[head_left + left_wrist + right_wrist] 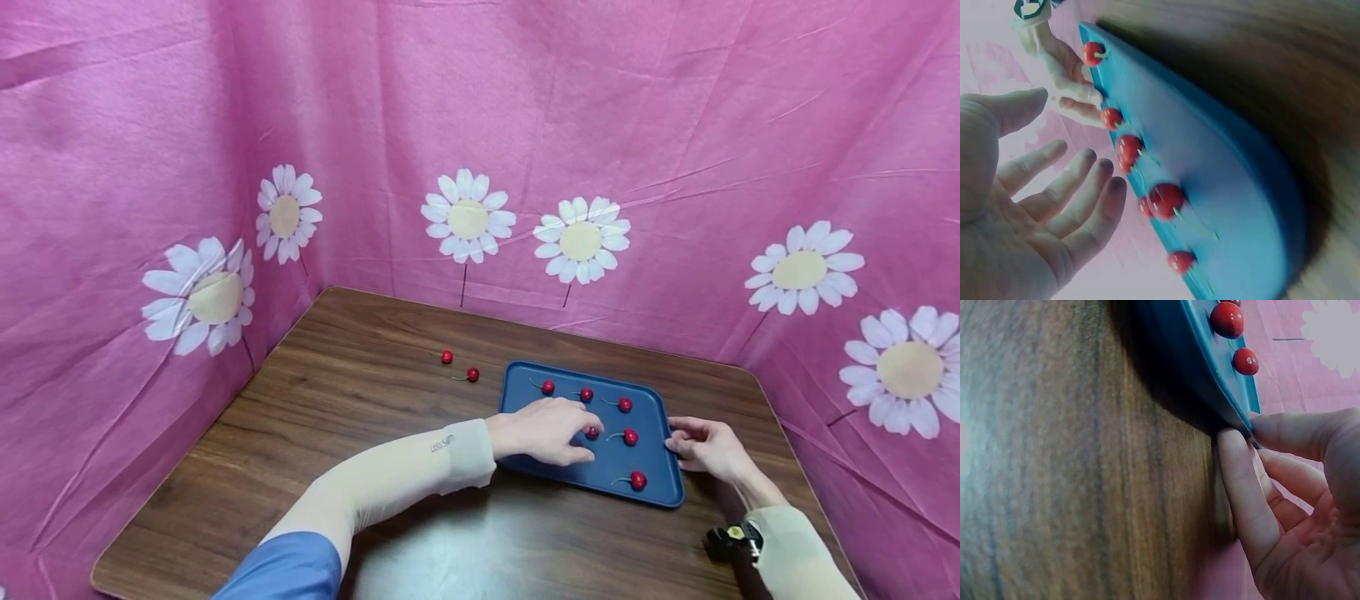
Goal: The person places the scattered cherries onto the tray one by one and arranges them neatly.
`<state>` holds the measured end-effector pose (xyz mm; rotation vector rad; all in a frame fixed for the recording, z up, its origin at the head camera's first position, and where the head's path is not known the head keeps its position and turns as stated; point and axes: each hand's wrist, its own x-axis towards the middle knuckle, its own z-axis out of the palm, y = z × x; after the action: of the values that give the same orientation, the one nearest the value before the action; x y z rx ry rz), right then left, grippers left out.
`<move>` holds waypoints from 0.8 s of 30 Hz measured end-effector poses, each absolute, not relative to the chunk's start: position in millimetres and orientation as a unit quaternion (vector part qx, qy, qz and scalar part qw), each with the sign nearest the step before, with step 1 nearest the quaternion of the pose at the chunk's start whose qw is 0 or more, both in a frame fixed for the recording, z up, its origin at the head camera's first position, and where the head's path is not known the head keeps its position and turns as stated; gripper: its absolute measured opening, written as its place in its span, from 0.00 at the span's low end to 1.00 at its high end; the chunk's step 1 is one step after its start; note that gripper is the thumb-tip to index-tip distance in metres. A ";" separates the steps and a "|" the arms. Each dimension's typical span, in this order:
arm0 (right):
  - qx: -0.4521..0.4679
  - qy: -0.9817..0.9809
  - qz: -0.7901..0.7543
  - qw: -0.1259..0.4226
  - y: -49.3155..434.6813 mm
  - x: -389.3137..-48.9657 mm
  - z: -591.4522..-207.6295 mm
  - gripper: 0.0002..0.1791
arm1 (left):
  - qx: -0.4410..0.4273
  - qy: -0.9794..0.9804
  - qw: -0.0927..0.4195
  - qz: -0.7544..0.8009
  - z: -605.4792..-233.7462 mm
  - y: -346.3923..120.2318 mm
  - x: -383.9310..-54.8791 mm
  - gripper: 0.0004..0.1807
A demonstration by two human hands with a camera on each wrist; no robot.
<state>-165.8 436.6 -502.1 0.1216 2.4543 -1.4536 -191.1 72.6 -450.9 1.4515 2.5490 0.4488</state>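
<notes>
A blue rectangular tray (570, 473) lies on the table with several red cherries on it, their green stems showing. My left hand (551, 429) is over the tray's left part, its fingers spread and loosely bent. Just past its fingertips sits one cherry (592, 433), partly covered in the head view; the left wrist view shows the palm (1016, 250) holding nothing. At the tray's right edge, my right hand (708, 450) pinches the rim between thumb and fingers, as the right wrist view also shows near the tray corner (1210, 381).
Two more cherries, one farther back (447, 357) and one nearer the tray (472, 375), lie on the brown wooden table (360, 375). Pink cloth (480, 100) printed with white daisies hangs behind the table and along both sides.
</notes>
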 end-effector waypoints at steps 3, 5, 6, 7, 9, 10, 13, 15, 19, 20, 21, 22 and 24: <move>0.041 0.852 -0.502 0.144 436.8 -166.5 -501.9 0.35 | 0.481 0.858 0.080 0.160 -450.7 61.0 -197.6 0.26; 0.040 0.852 -0.501 0.144 437.0 -166.9 -501.5 0.35 | 0.476 0.858 0.078 0.176 -450.5 52.9 -202.1 0.25; 0.040 0.853 -0.501 0.144 437.0 -167.1 -501.1 0.35 | 0.474 0.857 0.076 0.185 -450.3 48.9 -204.1 0.24; 0.040 0.853 -0.500 0.144 437.2 -167.2 -500.7 0.35 | 0.471 0.857 0.075 0.193 -450.1 45.3 -206.0 0.24; 0.039 0.854 -0.498 0.144 437.8 -167.4 -499.8 0.35 | 0.467 0.856 0.071 0.209 -449.9 38.3 -209.3 0.22; 0.039 0.855 -0.497 0.143 438.0 -167.4 -499.4 0.35 | 0.464 0.856 0.069 0.217 -449.6 34.9 -210.5 0.22; 0.040 0.855 -0.498 0.141 438.5 -167.5 -499.3 0.35 | 0.456 0.857 0.064 0.229 -450.5 24.4 -214.8 0.20; 0.041 0.853 -0.501 0.143 438.2 -167.4 -500.1 0.35 | 0.449 0.858 0.066 0.238 -453.2 15.7 -217.7 0.19; 0.042 0.850 -0.504 0.146 437.4 -166.2 -501.6 0.35 | 0.435 0.859 0.077 0.260 -458.7 -5.8 -223.3 0.17; 0.041 0.851 -0.503 0.146 437.3 -165.9 -501.7 0.35 | 0.431 0.859 0.078 0.267 -460.4 -11.6 -224.9 0.17; 0.041 0.851 -0.502 0.145 437.2 -165.7 -501.7 0.35 | 0.427 0.859 0.075 0.274 -461.6 -17.5 -226.6 0.16; 0.040 0.852 -0.501 0.145 437.1 -165.5 -501.5 0.35 | 0.421 0.860 0.070 0.278 -462.8 -23.3 -228.5 0.15; 0.041 0.853 -0.501 0.144 436.7 -165.5 -501.2 0.35 | 0.408 0.864 0.059 0.289 -465.0 -35.0 -232.6 0.14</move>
<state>-165.5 436.7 -501.2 0.1195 2.4582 -1.4433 -232.6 -35.0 -465.0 1.2358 2.6173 0.8753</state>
